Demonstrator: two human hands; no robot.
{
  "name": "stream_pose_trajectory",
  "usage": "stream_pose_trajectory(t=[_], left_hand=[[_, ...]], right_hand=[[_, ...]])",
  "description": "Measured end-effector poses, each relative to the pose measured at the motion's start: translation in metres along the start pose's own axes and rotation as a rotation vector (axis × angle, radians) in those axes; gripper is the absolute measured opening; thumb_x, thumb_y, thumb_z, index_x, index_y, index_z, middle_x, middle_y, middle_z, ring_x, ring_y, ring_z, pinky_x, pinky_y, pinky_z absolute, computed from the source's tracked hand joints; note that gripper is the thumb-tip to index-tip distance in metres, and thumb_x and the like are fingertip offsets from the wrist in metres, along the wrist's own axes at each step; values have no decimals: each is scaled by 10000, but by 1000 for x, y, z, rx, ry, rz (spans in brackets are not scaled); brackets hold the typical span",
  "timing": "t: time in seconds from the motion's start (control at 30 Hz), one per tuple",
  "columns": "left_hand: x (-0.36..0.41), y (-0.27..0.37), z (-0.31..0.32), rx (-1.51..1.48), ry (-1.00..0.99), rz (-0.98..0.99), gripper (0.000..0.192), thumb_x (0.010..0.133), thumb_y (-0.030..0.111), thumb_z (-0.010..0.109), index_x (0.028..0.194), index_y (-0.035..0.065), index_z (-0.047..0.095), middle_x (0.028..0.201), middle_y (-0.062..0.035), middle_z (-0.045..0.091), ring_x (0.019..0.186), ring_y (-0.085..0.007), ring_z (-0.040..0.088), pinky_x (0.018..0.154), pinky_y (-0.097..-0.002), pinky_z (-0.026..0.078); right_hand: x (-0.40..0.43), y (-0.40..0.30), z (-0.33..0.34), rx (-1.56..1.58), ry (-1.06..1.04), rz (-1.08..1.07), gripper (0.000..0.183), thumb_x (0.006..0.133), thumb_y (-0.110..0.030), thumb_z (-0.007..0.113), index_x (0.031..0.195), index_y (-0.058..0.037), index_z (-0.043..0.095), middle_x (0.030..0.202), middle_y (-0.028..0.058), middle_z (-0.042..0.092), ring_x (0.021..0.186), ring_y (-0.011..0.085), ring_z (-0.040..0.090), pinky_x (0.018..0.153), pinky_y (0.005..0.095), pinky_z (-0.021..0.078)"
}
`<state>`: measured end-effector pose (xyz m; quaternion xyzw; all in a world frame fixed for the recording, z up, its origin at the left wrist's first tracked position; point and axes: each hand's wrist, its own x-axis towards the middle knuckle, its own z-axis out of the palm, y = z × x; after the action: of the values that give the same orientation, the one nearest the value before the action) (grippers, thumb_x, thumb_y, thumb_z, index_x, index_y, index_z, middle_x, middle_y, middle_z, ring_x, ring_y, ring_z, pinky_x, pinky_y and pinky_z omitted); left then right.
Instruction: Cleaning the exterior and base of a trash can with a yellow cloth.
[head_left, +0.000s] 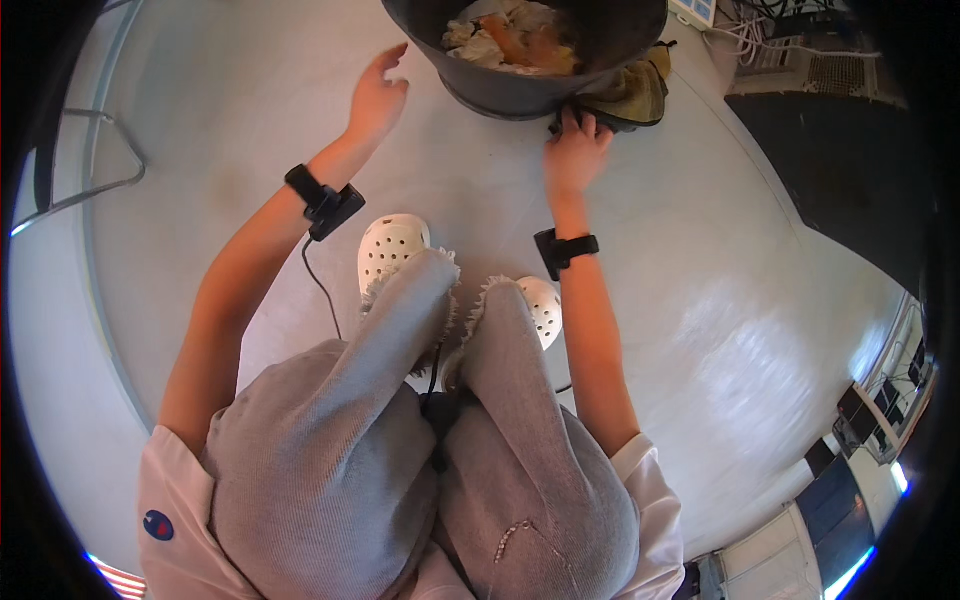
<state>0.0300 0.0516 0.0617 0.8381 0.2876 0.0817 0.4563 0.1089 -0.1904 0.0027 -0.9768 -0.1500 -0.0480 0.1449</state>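
Note:
A dark round bin (495, 90) stands on the grey floor at the top, with crumpled whitish and orange waste (517, 37) inside. My left hand (379, 94) is raised to the left of the bin, fingers apart and nothing in it. Below the bin's right side, my right hand (577, 150) has its fingertips on a dark edge beside an olive and black cloth-like item (637, 90); whether it grips this is unclear, as the fingertips are partly hidden. That item lies against the bin's lower right side. Both wrists bear black straps with small devices.
White cables (742, 37) and a pale box with blue panels (694, 11) are at the upper right, near a large black panel (832, 165). A bent metal tube frame (139, 161) stands at the left. My white clogs (390, 247) are on the floor between my arms.

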Motion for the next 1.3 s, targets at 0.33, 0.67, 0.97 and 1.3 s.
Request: stream_pose_trajectory(t=[0.33,0.67,0.97,1.3], left_hand=[[-18,-21,54,299,-277,75,837,662,76,583,1387,8,170,1377,-184,326,1275,-326,309,1048,-360,283],[-50,-31,62,439,-208,171,762,704,119,584,1351,-55,221,1334,-228,359,1226,-355,352,1036,-390,287],[-75,34,72,315,-498,336,616,766,119,564,1329,11,338,1336,-188,380,1222,-336,363,1019,-382,313],[-63,37,108,730,-517,596,663,768,221,594,1307,-48,318,1284,-208,400,1156,-354,398,974,-405,343]], right_hand=[[-31,-25,-5,179,-68,25,462,666,-89,574,1125,-130,598,1108,79,526,1022,326,426,831,398,426],[-25,12,-41,1300,-667,-35,433,769,-124,541,1201,-135,563,1221,63,534,1081,243,489,913,331,407],[-144,247,-87,108,340,686,389,803,-59,461,1181,-54,553,1208,120,550,1138,275,496,970,363,374],[-199,255,-67,-175,263,787,439,881,-156,334,1283,-5,425,1336,121,427,1256,266,365,1032,364,305]])
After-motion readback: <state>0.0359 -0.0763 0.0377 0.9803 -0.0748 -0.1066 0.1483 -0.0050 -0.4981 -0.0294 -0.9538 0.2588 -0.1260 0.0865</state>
